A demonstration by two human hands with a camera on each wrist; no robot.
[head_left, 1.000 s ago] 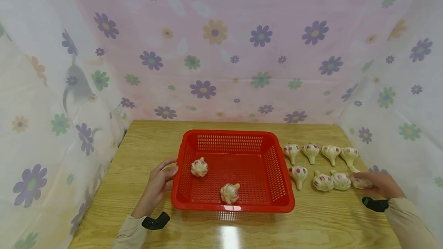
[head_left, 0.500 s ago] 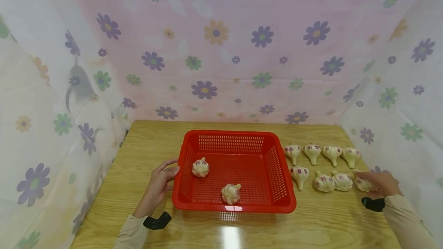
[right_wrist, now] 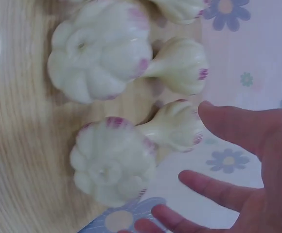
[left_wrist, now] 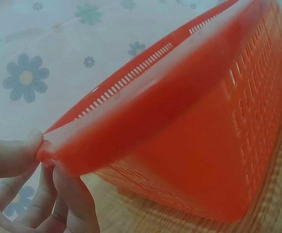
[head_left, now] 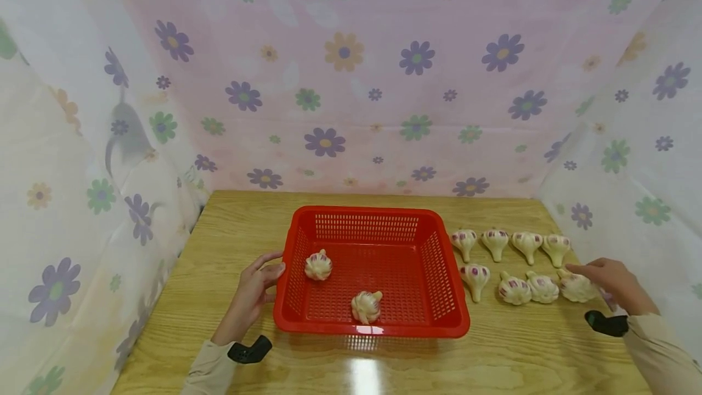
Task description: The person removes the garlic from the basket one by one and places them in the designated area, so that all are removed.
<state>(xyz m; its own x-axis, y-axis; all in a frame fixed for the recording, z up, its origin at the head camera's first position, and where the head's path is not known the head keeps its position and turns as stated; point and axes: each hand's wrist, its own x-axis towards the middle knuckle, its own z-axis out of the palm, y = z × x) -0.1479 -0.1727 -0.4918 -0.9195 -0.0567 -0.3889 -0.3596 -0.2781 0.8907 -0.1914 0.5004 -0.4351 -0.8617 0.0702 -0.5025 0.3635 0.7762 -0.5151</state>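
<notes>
My left hand (head_left: 253,288) pinches the left rim of a red plastic basket (head_left: 370,331). In the left wrist view the thumb lies over the rim and fingers curl beneath it. Two garlic bulbs are inside: one (head_left: 318,266) at the left, another (head_left: 365,307) near the front wall. My right hand (head_left: 620,282) hovers beside the rightmost garlic bulb (head_left: 577,287) of the front row. Seen from the right wrist, the fingers are spread and hold nothing, apart from that bulb (right_wrist: 113,162); its stem points off behind it, towards a back-row bulb (right_wrist: 177,127).
Right of the basket, several garlic bulbs stand in two rows; the back row includes a bulb (head_left: 495,242), the front row another bulb (head_left: 475,279) close to the basket wall. The wooden table (head_left: 241,218) is bordered by flowered cloth (head_left: 373,108) at the back and sides.
My right hand has let go of the rightmost front-row garlic bulb and moved off to its right. That bulb is slightly further right than before. The left hand stays on the basket rim.
</notes>
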